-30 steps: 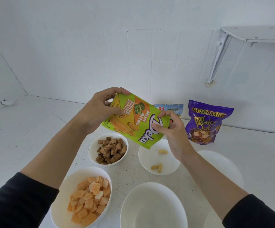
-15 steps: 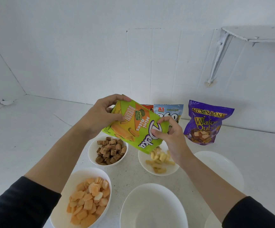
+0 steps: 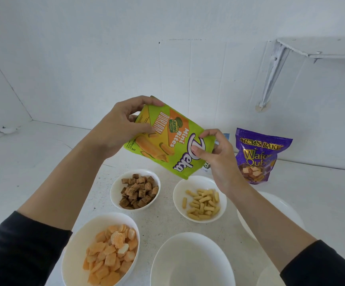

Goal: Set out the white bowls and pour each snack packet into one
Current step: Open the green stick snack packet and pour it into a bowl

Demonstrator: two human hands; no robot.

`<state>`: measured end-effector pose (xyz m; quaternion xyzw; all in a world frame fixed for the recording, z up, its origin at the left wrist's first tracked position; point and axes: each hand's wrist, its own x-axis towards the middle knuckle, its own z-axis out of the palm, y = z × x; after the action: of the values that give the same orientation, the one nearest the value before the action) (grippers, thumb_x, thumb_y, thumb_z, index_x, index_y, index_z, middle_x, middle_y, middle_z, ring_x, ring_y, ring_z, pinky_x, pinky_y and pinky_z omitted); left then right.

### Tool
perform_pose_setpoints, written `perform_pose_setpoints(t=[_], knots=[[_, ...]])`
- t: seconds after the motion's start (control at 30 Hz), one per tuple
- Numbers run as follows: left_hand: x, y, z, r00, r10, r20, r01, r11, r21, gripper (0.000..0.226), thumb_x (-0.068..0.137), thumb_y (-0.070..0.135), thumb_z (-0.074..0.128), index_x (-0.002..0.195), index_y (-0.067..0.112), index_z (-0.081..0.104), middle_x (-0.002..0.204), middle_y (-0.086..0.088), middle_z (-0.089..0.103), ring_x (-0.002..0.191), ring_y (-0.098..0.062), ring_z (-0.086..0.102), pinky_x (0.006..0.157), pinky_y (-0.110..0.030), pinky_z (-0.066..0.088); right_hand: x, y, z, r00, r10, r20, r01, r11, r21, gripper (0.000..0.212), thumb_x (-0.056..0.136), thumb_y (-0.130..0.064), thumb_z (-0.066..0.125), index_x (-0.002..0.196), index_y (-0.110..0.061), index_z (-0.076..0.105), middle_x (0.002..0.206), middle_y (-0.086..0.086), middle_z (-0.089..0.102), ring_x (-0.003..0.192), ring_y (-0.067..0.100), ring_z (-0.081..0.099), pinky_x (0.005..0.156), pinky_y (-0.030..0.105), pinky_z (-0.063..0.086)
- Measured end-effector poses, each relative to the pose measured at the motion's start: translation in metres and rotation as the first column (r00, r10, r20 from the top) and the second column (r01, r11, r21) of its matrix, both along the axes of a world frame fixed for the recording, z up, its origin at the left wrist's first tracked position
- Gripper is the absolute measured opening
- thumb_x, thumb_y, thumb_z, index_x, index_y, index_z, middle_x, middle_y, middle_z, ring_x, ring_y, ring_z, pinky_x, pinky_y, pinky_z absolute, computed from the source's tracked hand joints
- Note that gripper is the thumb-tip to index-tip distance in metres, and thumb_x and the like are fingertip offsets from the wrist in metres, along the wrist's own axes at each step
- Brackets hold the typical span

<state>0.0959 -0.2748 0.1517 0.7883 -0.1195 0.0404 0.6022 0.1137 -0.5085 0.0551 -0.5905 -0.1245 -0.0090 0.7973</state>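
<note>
Green packet (image 3: 167,141) is held in the air over the counter (image 3: 43,162), above and between the two far bowls. Its long axis runs diagonally, upper left to lower right. The logo end tilts down to the right, and the lowest corner hangs over the far rim of the stick bowl (image 3: 176,196), not touching it. The print faces the camera; the mouth itself is not visible.

Left hand (image 3: 122,124) grips the raised upper-left end, fingers curled over the top edge and thumb on the front. Right hand (image 3: 217,157) pinches the lower-right edge, thumb on the logo and fingers behind.

Stick bowl holds a loose heap of short yellow sticks (image 3: 202,203). Just left of it, the cube bowl (image 3: 113,190) holds brown cubes (image 3: 139,188), piled. Near-left bowl (image 3: 72,254) holds orange and pale chunks (image 3: 109,254). Front bowl (image 3: 192,263) shows only its white inside. Right bowl (image 3: 281,213) is partly behind the right forearm, so its contents cannot be told.

Purple packet (image 3: 258,155) stands upright against the wall, to the right of the right hand. A blue packet (image 3: 226,136) peeks out behind the hand, mostly hidden.
</note>
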Motion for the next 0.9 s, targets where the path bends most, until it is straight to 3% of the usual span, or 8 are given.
perform_pose_setpoints(t=[0.23,0.33,0.43,0.53,0.67,0.77,0.9], knots=[[0.001,-0.026,-0.02,0.996,-0.09,-0.011,0.09,0.97,0.228,0.048,0.093,0.006,0.072,0.131,0.035,0.062,0.123,0.003,0.069,0.104,-0.014,0.072,0.08,-0.038,0.065,-0.006,-0.009,-0.045,0.996,-0.051,-0.075,0.055,0.997,0.051,0.03,0.085,0.004,0.071,0.098,-0.017,0.054,0.114,0.012,0.071,0.097,0.023,0.072,0.068,0.035,0.06],[0.002,-0.037,-0.032,0.988,-0.155,-0.01,0.149,0.927,0.343,0.05,0.096,0.012,0.07,0.136,0.04,0.057,0.131,0.01,0.064,0.111,-0.01,0.068,0.087,-0.037,0.063,-0.006,-0.016,-0.07,0.988,-0.061,-0.139,0.07,0.996,0.057,0.034,0.079,-0.002,0.08,0.093,-0.023,0.057,0.122,0.016,0.068,0.108,0.034,0.068,0.076,0.04,0.059],[0.005,-0.046,-0.04,0.986,-0.164,0.007,0.15,0.92,0.362,0.05,0.095,0.014,0.071,0.136,0.039,0.058,0.135,0.014,0.062,0.116,-0.008,0.065,0.091,-0.037,0.061,-0.007,-0.02,-0.083,0.98,-0.053,-0.189,0.066,0.996,0.062,0.039,0.07,-0.014,0.088,0.092,-0.025,0.057,0.127,0.02,0.065,0.115,0.039,0.065,0.076,0.042,0.06],[0.008,-0.052,-0.043,0.989,-0.136,0.058,0.108,0.934,0.341,0.044,0.094,0.012,0.072,0.132,0.034,0.063,0.122,0.011,0.069,0.105,-0.006,0.069,0.087,-0.036,0.062,-0.007,-0.023,-0.086,0.98,-0.033,-0.197,0.054,0.993,0.102,0.055,0.056,-0.034,0.097,0.092,-0.025,0.057,0.123,0.021,0.068,0.105,0.034,0.068,0.073,0.04,0.06],[0.01,-0.053,-0.035,0.981,-0.113,0.161,0.061,0.953,0.297,0.042,0.095,0.005,0.068,0.127,0.032,0.067,0.117,0.006,0.073,0.104,-0.008,0.071,0.081,-0.034,0.064,-0.004,-0.021,-0.069,0.987,-0.035,-0.16,0.054,0.992,0.117,0.038,0.072,-0.017,0.08,0.097,-0.024,0.052,0.122,0.027,0.066,0.099,0.029,0.069,0.074,0.036,0.06],[0.012,-0.052,-0.026,0.963,-0.089,0.253,0.01,0.955,0.297,0.042,0.095,0.003,0.067,0.126,0.031,0.069,0.119,0.006,0.073,0.108,-0.008,0.07,0.081,-0.03,0.062,-0.001,-0.019,-0.058,0.994,-0.015,-0.111,0.032,0.987,0.155,0.039,0.069,-0.021,0.082,0.095,-0.028,0.053,0.12,0.023,0.068,0.1,0.029,0.069,0.084,0.044,0.059],[0.009,-0.051,-0.031,0.973,-0.142,0.183,0.055,0.909,0.414,0.046,0.098,0.014,0.066,0.138,0.036,0.058,0.12,0.009,0.071,0.099,-0.004,0.07,0.075,-0.02,0.06,-0.002,-0.02,-0.073,0.987,-0.027,-0.161,0.045,0.993,0.112,0.037,0.068,-0.019,0.084,0.091,-0.03,0.057,0.121,0.024,0.068,0.111,0.04,0.066,0.074,0.035,0.06]])
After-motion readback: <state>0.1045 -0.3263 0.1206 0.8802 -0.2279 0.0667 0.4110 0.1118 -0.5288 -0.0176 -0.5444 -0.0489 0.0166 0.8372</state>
